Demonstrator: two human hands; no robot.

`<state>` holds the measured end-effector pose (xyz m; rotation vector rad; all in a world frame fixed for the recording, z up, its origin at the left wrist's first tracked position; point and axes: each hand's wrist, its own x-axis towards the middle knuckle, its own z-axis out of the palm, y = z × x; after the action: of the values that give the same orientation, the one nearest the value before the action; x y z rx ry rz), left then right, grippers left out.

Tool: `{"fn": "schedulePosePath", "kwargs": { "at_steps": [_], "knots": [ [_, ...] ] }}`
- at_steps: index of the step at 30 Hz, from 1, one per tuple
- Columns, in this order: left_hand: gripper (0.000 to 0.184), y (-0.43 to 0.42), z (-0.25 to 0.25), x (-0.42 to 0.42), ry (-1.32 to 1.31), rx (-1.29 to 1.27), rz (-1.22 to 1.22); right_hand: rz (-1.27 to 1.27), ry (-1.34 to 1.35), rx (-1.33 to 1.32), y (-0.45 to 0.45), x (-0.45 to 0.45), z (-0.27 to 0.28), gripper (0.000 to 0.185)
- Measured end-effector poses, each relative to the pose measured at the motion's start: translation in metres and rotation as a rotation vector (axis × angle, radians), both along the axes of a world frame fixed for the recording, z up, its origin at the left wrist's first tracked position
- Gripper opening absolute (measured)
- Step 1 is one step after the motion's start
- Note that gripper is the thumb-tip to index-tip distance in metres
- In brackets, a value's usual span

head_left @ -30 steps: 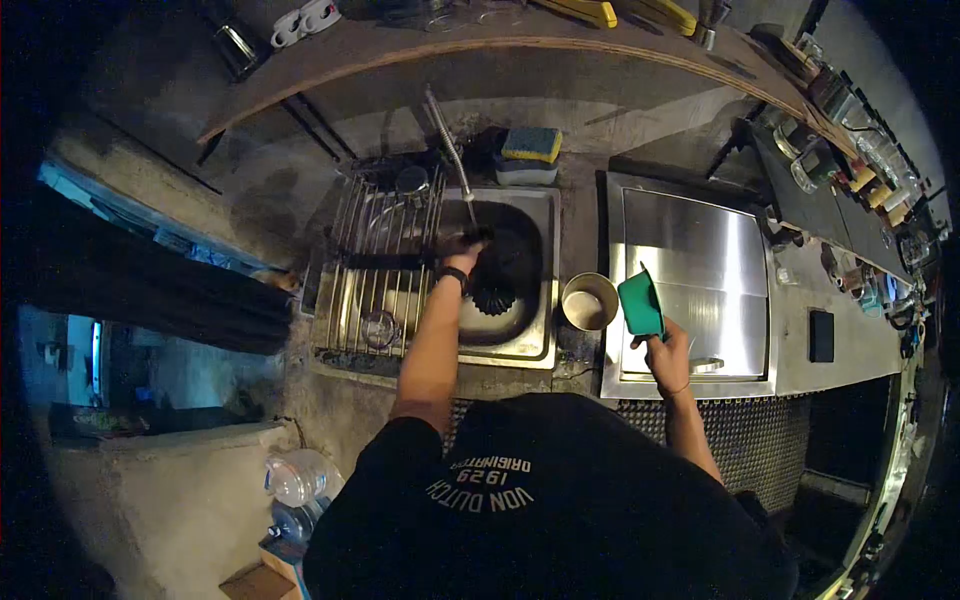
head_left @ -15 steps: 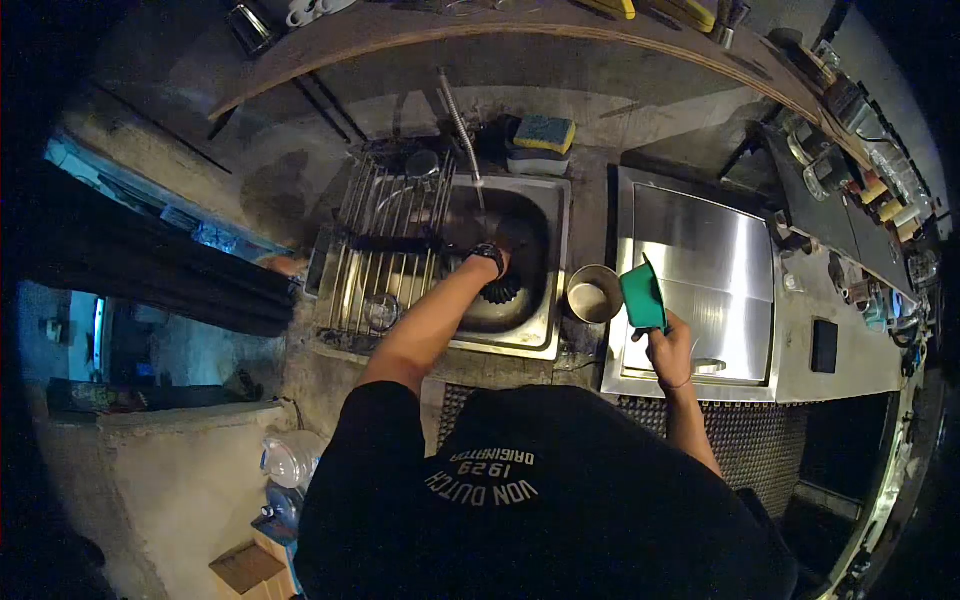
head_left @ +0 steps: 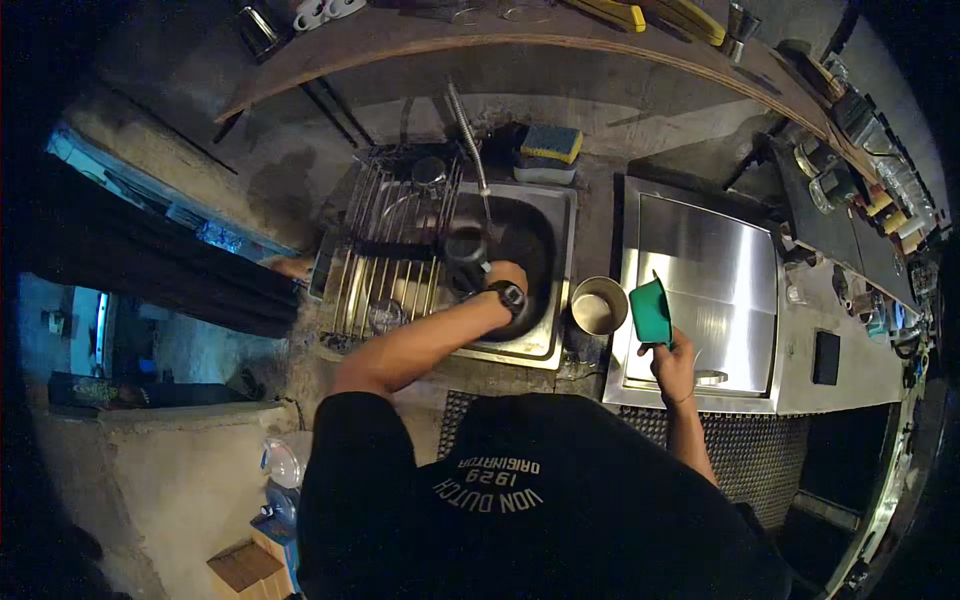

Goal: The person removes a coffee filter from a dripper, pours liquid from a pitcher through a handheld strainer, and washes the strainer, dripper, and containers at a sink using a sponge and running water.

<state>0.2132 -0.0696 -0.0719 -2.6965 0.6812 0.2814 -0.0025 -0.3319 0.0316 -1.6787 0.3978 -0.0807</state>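
A black shirt (head_left: 610, 500) fills six o'clock, its pale print (head_left: 487, 493) upside down in this view: "VON DUTCH", "1929", "ORIGINATOR". At four o'clock the right hand (head_left: 674, 366) is closed round the near end of a green container (head_left: 652, 312), which tilts at three o'clock over the edge of the steel panel (head_left: 705, 270). It looks like thin plastic, so probably light, a little springy and hard to break; the end already held seems the best place to take it, with no need to squeeze the walls.

Close to the centre, the left hand (head_left: 507, 274), a dark watch (head_left: 511, 294) on its wrist, seems wrapped round the handle side of a dark vessel (head_left: 466, 246) inside the sink (head_left: 567, 230), though dim light hides the fingertips. The vessel looks stiff, likely heavier and slippery if wet; the handle should give the surest hold.

An open metal pot (head_left: 599, 306) stands between sink and panel at three o'clock, and a wire rack (head_left: 372, 215) lies at ten. Farther off, the faucet hose (head_left: 462, 120) hangs at twelve and a sponge (head_left: 552, 143) sits at one; I can read no label on either
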Motion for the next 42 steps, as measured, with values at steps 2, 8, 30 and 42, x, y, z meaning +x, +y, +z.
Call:
{"fn": "schedulePosePath", "kwargs": {
  "at_steps": [2,8,30,42],
  "knots": [
    [0.022,0.018,0.029,0.009,-0.140,-0.125,0.073,-0.013,-0.007,-0.003,0.001,-0.002,0.006,0.021],
    [0.025,0.132,-0.038,0.106,-0.402,0.049,0.089,-0.030,0.029,-0.015,0.004,0.001,0.009,0.021],
    [0.086,0.215,0.072,0.090,-0.053,-0.478,0.617,-0.119,-0.004,-0.017,0.004,0.010,0.002,0.017],
    [0.094,0.264,-0.034,0.274,0.054,-1.120,0.189,-0.191,-0.036,-0.028,-0.002,0.000,0.003,0.015]
  ]
}}
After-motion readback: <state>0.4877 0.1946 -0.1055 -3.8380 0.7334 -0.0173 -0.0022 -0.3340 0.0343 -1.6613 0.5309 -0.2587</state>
